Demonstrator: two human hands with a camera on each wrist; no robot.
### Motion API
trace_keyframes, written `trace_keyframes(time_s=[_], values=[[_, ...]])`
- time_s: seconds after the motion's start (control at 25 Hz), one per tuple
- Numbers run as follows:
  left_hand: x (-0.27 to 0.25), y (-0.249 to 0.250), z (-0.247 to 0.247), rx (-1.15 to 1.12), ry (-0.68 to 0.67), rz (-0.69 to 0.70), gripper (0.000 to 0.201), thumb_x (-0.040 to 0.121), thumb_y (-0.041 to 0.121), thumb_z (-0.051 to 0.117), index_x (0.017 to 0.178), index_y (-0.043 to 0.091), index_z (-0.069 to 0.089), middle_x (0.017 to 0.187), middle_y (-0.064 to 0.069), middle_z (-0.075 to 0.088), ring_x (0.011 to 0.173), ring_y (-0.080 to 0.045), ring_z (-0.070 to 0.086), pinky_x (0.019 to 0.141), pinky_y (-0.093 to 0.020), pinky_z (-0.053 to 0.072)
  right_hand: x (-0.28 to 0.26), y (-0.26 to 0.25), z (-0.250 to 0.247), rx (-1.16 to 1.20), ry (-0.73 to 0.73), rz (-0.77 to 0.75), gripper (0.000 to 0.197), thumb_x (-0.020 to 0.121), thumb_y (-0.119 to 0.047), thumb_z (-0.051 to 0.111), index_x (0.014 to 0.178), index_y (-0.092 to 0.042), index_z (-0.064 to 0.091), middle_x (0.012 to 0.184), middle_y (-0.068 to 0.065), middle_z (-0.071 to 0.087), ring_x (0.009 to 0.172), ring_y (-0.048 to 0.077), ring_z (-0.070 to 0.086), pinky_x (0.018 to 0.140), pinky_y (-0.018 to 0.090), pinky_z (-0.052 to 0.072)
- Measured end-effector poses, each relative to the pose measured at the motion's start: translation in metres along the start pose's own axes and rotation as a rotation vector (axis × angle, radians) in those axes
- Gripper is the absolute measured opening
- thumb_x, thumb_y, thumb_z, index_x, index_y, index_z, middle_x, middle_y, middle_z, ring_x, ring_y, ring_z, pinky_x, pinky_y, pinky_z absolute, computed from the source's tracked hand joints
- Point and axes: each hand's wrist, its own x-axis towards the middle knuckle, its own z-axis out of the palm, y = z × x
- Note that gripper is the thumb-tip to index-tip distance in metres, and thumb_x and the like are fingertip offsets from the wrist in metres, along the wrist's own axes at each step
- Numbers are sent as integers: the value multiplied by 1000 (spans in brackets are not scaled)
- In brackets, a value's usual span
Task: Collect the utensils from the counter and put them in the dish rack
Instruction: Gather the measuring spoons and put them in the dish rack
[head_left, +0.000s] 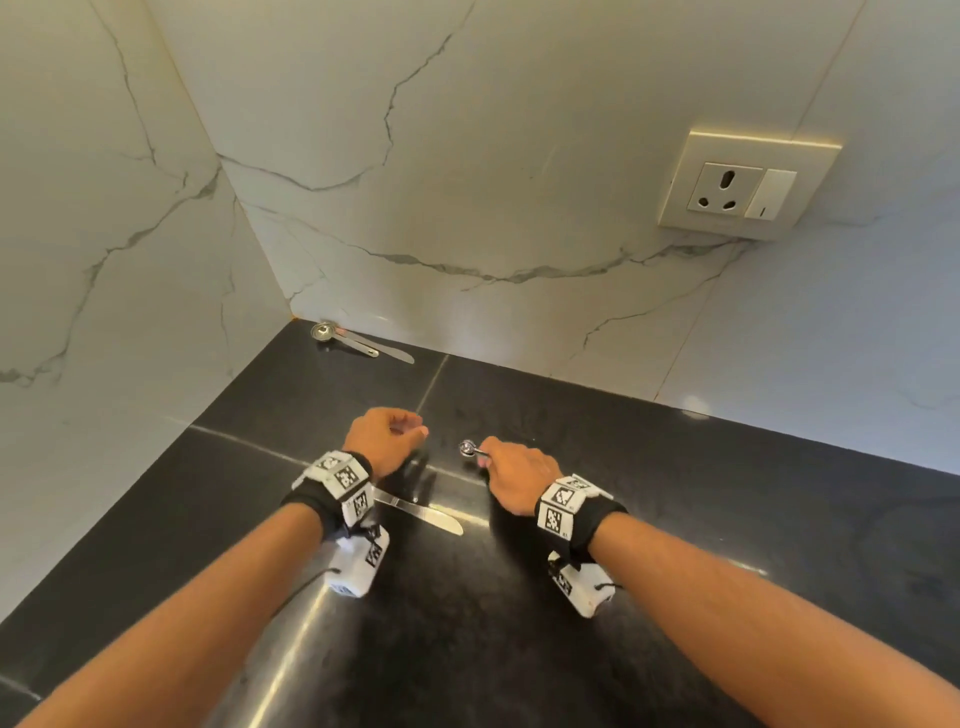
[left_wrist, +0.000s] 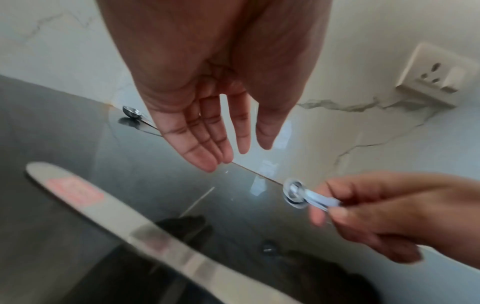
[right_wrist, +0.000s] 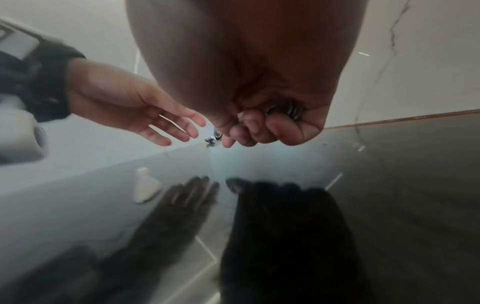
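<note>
My right hand (head_left: 511, 470) grips a small steel measuring spoon (head_left: 469, 448) by its handle above the black counter (head_left: 675, 519); its round bowl (left_wrist: 294, 192) sticks out to the left of my fingers (left_wrist: 363, 205). My left hand (head_left: 387, 431) hovers just to the left with straight, relaxed fingers (left_wrist: 207, 139) and holds nothing. A butter knife (head_left: 426, 513) lies on the counter under my left wrist, seen blurred as the butter knife (left_wrist: 116, 222) in the left wrist view. Another measuring spoon (head_left: 324, 331) and a flat steel utensil (head_left: 387, 351) lie in the far corner. No dish rack is in view.
White marble walls (head_left: 467, 182) meet at the corner behind the counter. A wall socket with a switch (head_left: 743, 187) sits on the wall at the upper right. The polished counter mirrors both hands.
</note>
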Motion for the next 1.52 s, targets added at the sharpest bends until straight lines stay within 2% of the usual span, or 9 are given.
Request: trace_keyframes(time_s=[0.24, 0.44, 0.68, 0.88, 0.96, 1.04, 1.16, 1.36, 1.52], values=[[101, -18, -48, 576, -22, -25, 64, 89, 30, 65, 144, 7, 42, 149, -17, 43, 133, -36, 44, 112, -43, 36, 43, 28, -5, 97, -36, 108, 9, 101, -28, 31, 100, -23, 39, 74, 7, 53, 61, 27, 50, 56, 36, 36], [166, -21, -41, 762, -111, 85, 66, 91, 32, 61, 144, 1, 38, 154, -19, 32, 141, -37, 32, 116, -43, 25, 48, 31, 8, 32, 58, 95, 12, 104, -30, 27, 104, -25, 38, 69, 4, 50, 58, 26, 48, 57, 37, 40], [176, -30, -17, 774, -174, -37, 76, 97, 50, 38, 150, 1, 19, 162, -17, 9, 148, -36, 13, 118, -52, 21, 49, 31, 12, 20, 113, 128, 17, 105, -30, 27, 113, -23, 40, 68, 1, 46, 57, 23, 44, 61, 37, 37], [72, 16, 7, 687, -293, 95, 79, 89, 62, 45, 140, 2, 38, 152, -19, 31, 130, -36, 45, 105, -46, 41, 47, 23, -3, 128, 2, 118, 20, 105, -34, 26, 110, -22, 42, 77, 9, 58, 66, 31, 55, 64, 43, 46], [28, 32, 39, 698, -422, 196, 81, 87, 64, 46, 148, 12, 32, 157, -13, 27, 138, -33, 38, 110, -46, 37, 54, 26, -12, 245, -82, 147, 24, 105, -32, 31, 112, -18, 50, 94, 13, 63, 84, 34, 60, 76, 43, 47], [4, 45, 61, 611, -414, 284, 74, 88, 59, 51, 148, 19, 34, 154, -11, 33, 138, -31, 38, 112, -45, 34, 55, 32, -23, 402, -87, 233, 21, 104, -26, 37, 104, -18, 56, 90, 9, 60, 79, 26, 57, 71, 35, 45], [4, 43, 50, 480, -256, 257, 62, 87, 47, 61, 141, 22, 46, 145, -9, 46, 129, -28, 47, 108, -42, 40, 42, 31, -30, 484, -111, 323, 20, 101, -19, 41, 101, -17, 60, 74, 5, 54, 63, 17, 52, 57, 28, 42], [7, 30, 54, 290, -315, 136, 50, 91, 37, 61, 137, 23, 50, 129, -6, 60, 116, -24, 59, 103, -38, 45, 22, 41, -32, 417, -73, 321, 24, 96, -19, 54, 107, -11, 74, 100, 9, 70, 88, 25, 63, 84, 40, 53], [1, 51, 78, 165, -459, 119, 41, 91, 35, 62, 130, 24, 55, 96, -3, 69, 84, -19, 70, 79, -35, 59, 5, 54, -37, 369, -12, 326, 27, 97, -20, 52, 105, -11, 76, 106, 15, 73, 98, 32, 66, 88, 45, 53]])
